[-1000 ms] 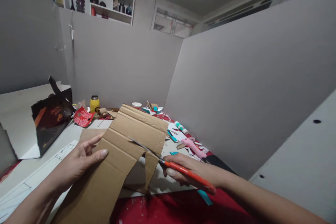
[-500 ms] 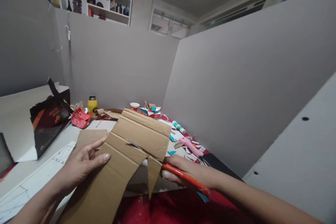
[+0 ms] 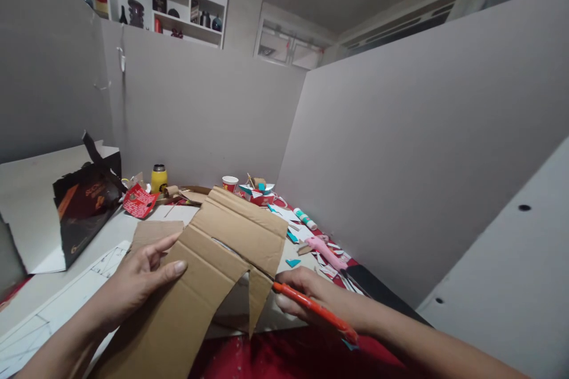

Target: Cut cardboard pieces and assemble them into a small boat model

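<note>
Cardboard sheet point(image 3: 249, 226) is right of the left hand point(image 3: 146, 275), which pinches its left edge, thumb on top; long axis runs from below that hand to forward-right. Right hand point(image 3: 304, 291), closed round orange-red scissors point(image 3: 316, 308), is nearer the pointed flap point(image 3: 258, 299); blades aim forward-left across the sheet. Sheet's brown, creased crosswise, notched right.

Left fingers point(image 3: 169, 273) grip creased cardboard point(image 3: 178, 314); right fingers point(image 3: 288, 305) hold red-handled scissors point(image 3: 312, 306)
</note>
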The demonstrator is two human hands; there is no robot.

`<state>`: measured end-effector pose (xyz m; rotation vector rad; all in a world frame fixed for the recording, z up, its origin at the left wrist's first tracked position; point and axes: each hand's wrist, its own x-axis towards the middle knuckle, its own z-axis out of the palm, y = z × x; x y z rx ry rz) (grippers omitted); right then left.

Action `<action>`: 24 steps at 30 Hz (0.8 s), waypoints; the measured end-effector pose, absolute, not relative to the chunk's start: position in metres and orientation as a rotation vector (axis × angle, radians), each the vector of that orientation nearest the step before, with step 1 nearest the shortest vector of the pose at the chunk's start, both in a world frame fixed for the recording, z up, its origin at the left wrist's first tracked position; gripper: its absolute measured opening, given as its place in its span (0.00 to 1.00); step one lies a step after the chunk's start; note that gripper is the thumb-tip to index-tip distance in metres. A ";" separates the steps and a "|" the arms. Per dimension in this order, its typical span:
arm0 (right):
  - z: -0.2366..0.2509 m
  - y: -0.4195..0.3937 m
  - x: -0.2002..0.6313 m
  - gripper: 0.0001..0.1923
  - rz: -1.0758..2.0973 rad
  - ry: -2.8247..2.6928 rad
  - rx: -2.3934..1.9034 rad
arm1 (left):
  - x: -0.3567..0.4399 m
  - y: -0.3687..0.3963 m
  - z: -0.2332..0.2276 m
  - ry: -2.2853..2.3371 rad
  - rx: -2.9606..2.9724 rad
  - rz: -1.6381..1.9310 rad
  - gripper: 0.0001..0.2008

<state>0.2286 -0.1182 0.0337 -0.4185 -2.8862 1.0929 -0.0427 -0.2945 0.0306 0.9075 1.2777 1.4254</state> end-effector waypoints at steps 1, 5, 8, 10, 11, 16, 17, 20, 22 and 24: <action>0.035 -0.118 0.228 0.23 1.054 -2.894 -0.400 | -0.042 -0.294 0.030 1.273 0.907 1.429 0.42; 0.045 -0.120 0.224 0.19 0.987 -2.909 -0.192 | -0.034 -0.294 0.028 1.264 0.894 1.480 0.43; 0.048 -0.122 0.221 0.17 1.036 -2.866 -0.162 | -0.028 -0.295 0.030 1.292 0.885 1.502 0.42; 0.044 -0.123 0.219 0.17 1.120 -2.829 -0.202 | -0.027 -0.295 0.032 1.310 0.883 1.504 0.42; 0.041 -0.123 0.219 0.18 1.166 -2.808 -0.220 | -0.027 -0.295 0.032 1.319 0.875 1.511 0.41; 0.025 -0.123 0.218 0.20 1.257 -2.730 -0.279 | -0.029 -0.295 0.034 1.297 0.865 1.499 0.42; 0.026 -0.124 0.218 0.18 1.241 -2.736 -0.274 | -0.029 -0.295 0.034 1.285 0.876 1.490 0.41; 0.036 -0.125 0.217 0.14 1.120 -2.784 -0.169 | -0.027 -0.295 0.032 1.279 0.884 1.488 0.41; 0.044 -0.124 0.217 0.15 1.036 -2.815 -0.086 | -0.025 -0.294 0.030 1.288 0.874 1.496 0.42; 0.049 -0.124 0.216 0.19 0.992 -2.842 -0.044 | -0.023 -0.294 0.029 1.279 0.872 1.492 0.42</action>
